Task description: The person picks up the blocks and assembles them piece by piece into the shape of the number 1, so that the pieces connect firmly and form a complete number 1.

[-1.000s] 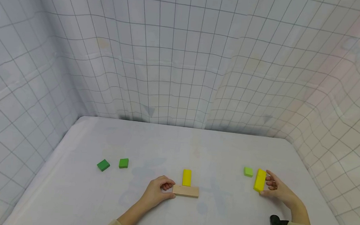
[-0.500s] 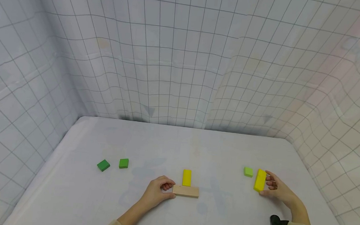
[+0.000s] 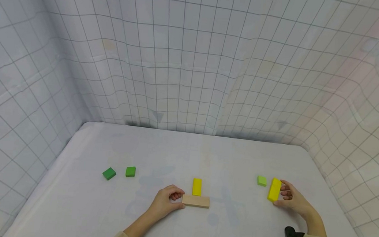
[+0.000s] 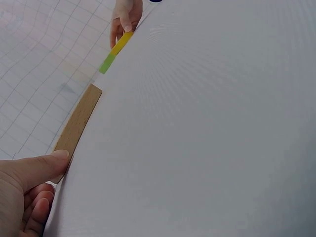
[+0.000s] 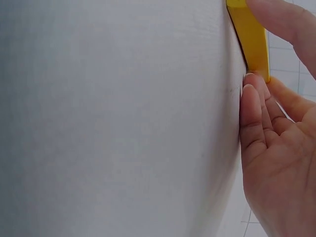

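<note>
My left hand (image 3: pixel 165 201) pinches the left end of a plain wooden block (image 3: pixel 200 202), which lies crosswise on the table. The left wrist view shows the thumb (image 4: pixel 47 165) on that block's near end. Just behind it, a flat yellow block (image 3: pixel 196 187) meets its far edge or nearly so. Over on the right, my right hand (image 3: pixel 294 202) holds a second yellow block (image 3: pixel 274 189) by its two ends, thumb at the near end and index finger at the far one. A light green block (image 3: pixel 261 181) lies a little left of that yellow block.
Two darker green blocks, one turned askew (image 3: pixel 109 174) and one straighter (image 3: pixel 130 171), lie on the left of the white-covered table (image 3: pixel 187 151). Gridded white cloth (image 3: pixel 192 78) rises at the back and both sides. Something black (image 3: pixel 293 234) sits by the right sleeve.
</note>
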A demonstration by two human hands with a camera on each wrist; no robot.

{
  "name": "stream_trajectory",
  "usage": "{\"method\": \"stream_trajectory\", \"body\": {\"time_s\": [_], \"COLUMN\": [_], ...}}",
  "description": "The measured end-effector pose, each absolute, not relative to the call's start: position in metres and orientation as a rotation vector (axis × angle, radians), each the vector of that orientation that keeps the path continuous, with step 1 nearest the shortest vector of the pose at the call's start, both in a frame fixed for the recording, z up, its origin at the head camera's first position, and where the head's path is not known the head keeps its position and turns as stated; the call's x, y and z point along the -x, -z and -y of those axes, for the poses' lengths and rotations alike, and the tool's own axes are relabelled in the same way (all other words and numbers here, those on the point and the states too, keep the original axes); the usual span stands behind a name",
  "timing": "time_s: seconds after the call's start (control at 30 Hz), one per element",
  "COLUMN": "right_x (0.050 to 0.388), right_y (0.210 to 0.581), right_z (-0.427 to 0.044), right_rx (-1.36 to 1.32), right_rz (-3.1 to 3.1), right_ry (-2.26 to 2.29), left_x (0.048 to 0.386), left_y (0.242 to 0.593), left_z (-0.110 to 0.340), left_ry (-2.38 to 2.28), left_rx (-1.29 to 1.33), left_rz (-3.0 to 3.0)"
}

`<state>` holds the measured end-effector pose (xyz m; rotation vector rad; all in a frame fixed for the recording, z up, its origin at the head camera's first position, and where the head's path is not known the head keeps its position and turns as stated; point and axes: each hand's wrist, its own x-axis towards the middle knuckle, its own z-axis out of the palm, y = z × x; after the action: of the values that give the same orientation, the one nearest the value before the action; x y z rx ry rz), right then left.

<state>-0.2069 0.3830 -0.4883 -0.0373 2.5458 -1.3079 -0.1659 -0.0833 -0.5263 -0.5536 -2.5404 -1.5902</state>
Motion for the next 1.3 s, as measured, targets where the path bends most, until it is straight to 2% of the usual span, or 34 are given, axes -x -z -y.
{"method": "stream_trajectory", "body": {"time_s": [0.37,0.8,1.3], "right_x": [0.206,0.212,0.240], "right_y": [0.490,0.483,0.475], "right_z": [-0.382,-0.379,-0.338], "right_rx": [0.069,0.228,0.437], "right_rz": [-2.635,-2.708,-2.671], "right_ry": [1.308,1.399,1.544], "left_x": [0.165,0.166,0.165], "left_y": [0.526,0.526,0.528], "left_z": [0.084,0.083,0.082], "left_ry": [1.590,1.578,1.570], "left_rx": [0.553,0.552,0.551], "left_rz": [2.533,2.553,2.547]}}
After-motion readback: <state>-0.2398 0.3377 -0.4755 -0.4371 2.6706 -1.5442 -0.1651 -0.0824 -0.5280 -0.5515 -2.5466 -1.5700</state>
